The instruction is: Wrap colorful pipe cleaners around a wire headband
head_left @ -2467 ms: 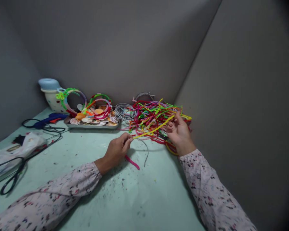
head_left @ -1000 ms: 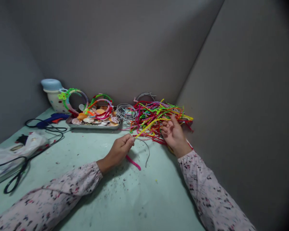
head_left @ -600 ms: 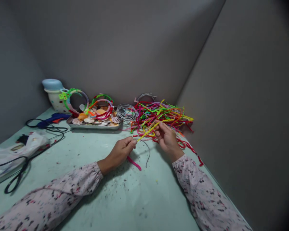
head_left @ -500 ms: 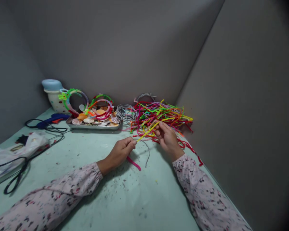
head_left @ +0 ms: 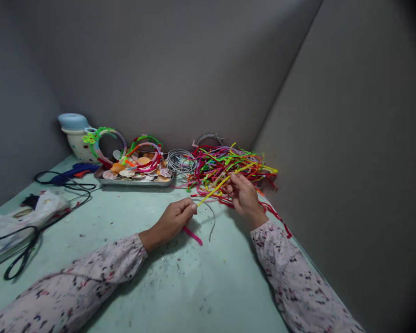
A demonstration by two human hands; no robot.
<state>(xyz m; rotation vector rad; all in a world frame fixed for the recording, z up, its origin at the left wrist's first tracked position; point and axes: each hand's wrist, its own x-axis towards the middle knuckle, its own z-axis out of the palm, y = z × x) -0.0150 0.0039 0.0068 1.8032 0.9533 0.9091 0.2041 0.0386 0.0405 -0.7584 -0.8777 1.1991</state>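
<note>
Moving the right hand nearer the left hand, we shortened the span of yellow pipe cleaner between them, which likely gave closer control. Both hands' fingers were closed, pinching it above the counter, before the multicolored pile. We could not tell whether the left also gripped the pink strand.

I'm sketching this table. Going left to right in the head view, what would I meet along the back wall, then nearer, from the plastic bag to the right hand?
Back: lidded container → metal tray → coil of wire → pile of fuzzy stems.
Nearer: plastic bag → left hand → yellow stem → right hand.
</note>
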